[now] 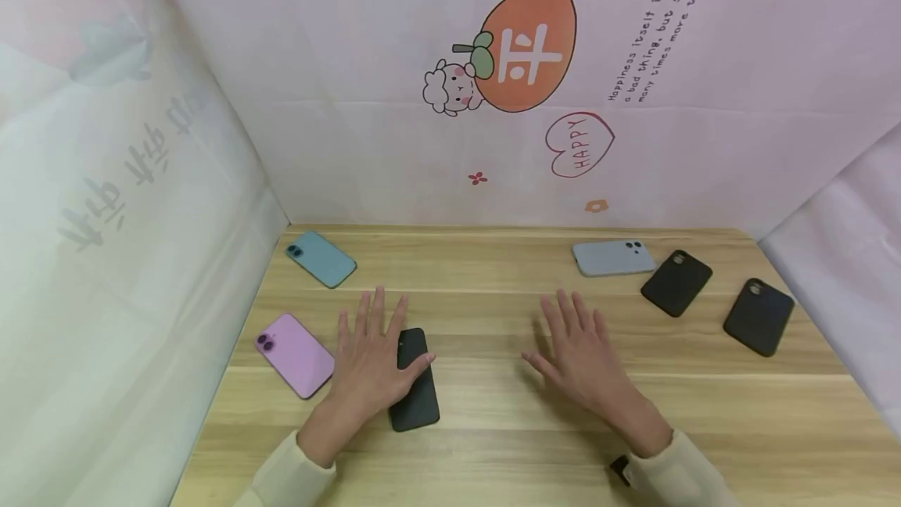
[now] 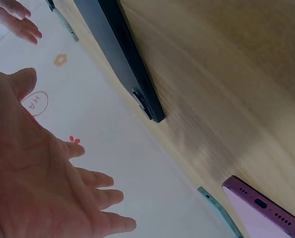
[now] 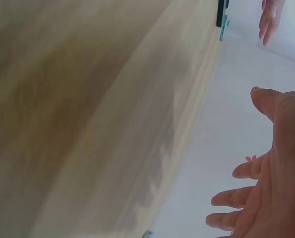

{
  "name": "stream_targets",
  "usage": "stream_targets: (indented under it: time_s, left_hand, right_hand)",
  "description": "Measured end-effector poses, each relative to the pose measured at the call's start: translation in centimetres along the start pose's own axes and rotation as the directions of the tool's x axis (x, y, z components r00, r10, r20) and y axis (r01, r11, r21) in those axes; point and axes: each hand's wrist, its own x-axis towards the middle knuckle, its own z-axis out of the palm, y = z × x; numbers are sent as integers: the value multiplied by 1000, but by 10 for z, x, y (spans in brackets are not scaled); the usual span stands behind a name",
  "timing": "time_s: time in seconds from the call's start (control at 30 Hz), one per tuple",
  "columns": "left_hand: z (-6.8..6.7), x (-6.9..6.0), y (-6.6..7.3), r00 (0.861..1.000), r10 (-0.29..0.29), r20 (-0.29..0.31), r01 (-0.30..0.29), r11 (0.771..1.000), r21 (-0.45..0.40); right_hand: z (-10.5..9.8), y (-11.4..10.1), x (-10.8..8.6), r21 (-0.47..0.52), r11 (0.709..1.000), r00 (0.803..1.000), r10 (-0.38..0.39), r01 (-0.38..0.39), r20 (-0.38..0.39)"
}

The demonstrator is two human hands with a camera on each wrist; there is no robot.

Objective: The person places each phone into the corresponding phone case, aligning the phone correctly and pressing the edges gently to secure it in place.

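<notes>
My left hand is held above the table with its fingers spread, partly covering a black phone. The left wrist view shows a gap between this hand and the black phone. To its left lies a pinkish-purple phone, back up. A teal phone rests farther back. My right hand hovers over bare wood, fingers extended and thumb out; in the right wrist view nothing is in its palm.
At the back right lies a pale blue phone. Beside it are a black phone-shaped thing and another black one nearer the right edge. Printed white cloth stands behind the wooden table and along both sides.
</notes>
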Motion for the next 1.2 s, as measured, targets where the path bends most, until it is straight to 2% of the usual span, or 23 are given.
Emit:
stream_targets:
  time_s: [0.23, 0.37, 0.47, 0.53, 0.77, 0.87, 1.03, 1.2]
  left_hand:
    - [1, -4, 0, 1000, -15, -5, 15, 1000, 8]
    - [2, -8, 3, 997, -67, 25, 67, 997, -27]
    - [4, -11, 5, 992, -116, 57, 119, 992, -44]
    - [5, -12, 6, 986, -144, 81, 147, 989, -25]
    - [7, -16, 10, 967, -206, 148, 201, 978, 46]
    - [9, -17, 12, 960, -216, 177, 207, 976, 69]
    - [12, -18, 16, 961, -206, 183, 187, 975, 115]
    - [16, -17, 18, 962, -202, 186, 178, 974, 137]
  right_hand:
    - [-4, 23, 12, 41, 998, 996, 47, -50, 73]
    - [-6, 42, 22, 40, 997, 994, 69, -72, 81]
    - [-5, 59, 31, 36, 997, 996, 68, -70, 60]
    - [-4, 70, 37, 25, 997, 996, 69, -71, 60]
    - [2, 102, 60, 15, 994, 984, 103, -106, 145]
    - [5, 112, 68, 26, 990, 976, 130, -137, 177]
    - [10, 123, 75, 52, 981, 957, 169, -186, 236]
    - [17, 128, 75, 66, 979, 946, 168, -193, 278]
